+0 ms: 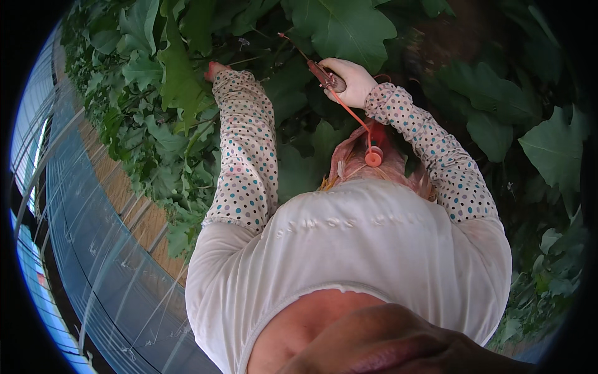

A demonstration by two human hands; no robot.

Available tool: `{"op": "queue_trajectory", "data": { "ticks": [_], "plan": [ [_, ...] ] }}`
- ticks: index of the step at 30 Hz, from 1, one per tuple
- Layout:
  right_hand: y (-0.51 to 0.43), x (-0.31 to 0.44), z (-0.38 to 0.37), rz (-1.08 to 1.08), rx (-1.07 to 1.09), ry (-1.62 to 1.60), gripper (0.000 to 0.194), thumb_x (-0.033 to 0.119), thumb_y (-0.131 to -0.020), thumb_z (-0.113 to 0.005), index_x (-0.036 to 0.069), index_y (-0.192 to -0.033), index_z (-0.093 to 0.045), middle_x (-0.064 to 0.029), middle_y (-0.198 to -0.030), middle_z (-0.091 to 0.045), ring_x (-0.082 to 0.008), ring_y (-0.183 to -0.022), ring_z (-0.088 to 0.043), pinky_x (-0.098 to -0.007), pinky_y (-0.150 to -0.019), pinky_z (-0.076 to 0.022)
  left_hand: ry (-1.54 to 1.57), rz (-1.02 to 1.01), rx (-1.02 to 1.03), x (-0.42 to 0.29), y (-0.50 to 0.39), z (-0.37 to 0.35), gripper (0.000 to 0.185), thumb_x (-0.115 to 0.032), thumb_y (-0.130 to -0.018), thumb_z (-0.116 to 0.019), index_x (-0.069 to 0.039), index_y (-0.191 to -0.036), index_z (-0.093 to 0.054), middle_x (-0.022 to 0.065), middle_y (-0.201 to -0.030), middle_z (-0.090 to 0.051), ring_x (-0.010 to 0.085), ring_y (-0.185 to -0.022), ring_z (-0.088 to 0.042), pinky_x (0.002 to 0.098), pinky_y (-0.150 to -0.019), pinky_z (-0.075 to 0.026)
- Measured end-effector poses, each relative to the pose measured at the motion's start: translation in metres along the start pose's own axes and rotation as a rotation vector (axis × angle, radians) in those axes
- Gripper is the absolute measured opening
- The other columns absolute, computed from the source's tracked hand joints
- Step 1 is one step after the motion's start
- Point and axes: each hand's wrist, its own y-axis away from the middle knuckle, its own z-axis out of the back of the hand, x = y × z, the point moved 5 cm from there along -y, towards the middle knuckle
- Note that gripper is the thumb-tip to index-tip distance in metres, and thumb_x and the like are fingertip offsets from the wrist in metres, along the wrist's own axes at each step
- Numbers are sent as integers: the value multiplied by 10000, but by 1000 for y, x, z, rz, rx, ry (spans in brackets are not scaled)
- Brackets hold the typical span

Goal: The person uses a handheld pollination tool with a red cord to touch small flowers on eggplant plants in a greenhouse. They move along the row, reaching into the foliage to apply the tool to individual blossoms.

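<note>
My right hand (352, 79), in a white glove, is closed around the reddish handle of a small trigger sprayer (320, 72). Its thin wand (295, 46) points up and left into the foliage, ending in a red tip. From the handle an orange tube (350, 112) runs down to the orange cap of a bottle (373, 157) at my waist. My left hand (217, 70) is among the leaves, its reddish fingertips partly visible beside a thin stem. The sleeve hides most of that hand, so its grip is unclear. A pale flower (243, 42) hangs between both hands.
Large lobed leaves (343, 28), like those of eggplant, surround both arms. More dense foliage (154, 140) stands at left and right. Beyond it at left run bare soil (105, 163), blue-grey plastic sheeting (117, 248) and greenhouse frame tubes (60, 135). A stained pinkish cloth (343, 161) hangs at my waist.
</note>
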Motion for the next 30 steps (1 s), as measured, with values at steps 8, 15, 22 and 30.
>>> {"op": "queue_trajectory", "data": {
  "ticks": [8, 15, 22, 30],
  "plan": [
    [-129, -23, -34, 108, 173, 261, 471, 207, -719, -719, 80, -1162, -621, -142, -1017, -680, -351, -997, -654, -454, -878, -539, 16, 22, -99, -8, 17, 8, 549, -395, -1035, -422, -231, -1548, -316, 100, -1590, -376, 237, -1337, -471, 368, -1015, -426],
    [-242, -80, -40, 56, 621, 747, 447, 179, -715, -724, 87, -1146, -651, -133, -979, -710, -332, -962, -690, -444, -868, -552, 152, 49, -89, -14, 53, -28, 449, -299, -1030, -514, -292, -1469, -418, 42, -1326, -567, 195, -1085, -570, 338, -884, -495],
    [-261, -108, -35, -23, 873, 935, 497, 139, -738, -672, 103, -1233, -641, -135, -1025, -735, -324, -996, -704, -428, -879, -563, 280, 34, -81, -24, 80, -61, 538, -242, -1004, -581, -258, -1504, -385, 112, -1475, -510, 271, -1279, -528, 375, -956, -489],
    [-254, -99, -37, 5, 933, 924, 480, 128, -735, -651, 91, -1213, -638, -137, -978, -733, -326, -959, -704, -423, -893, -531, 244, -24, -28, -35, 102, -67, 571, -243, -1010, -539, -102, -1533, -358, 146, -1504, -474, 297, -1386, -460, 402, -1085, -411]
  ]
}}
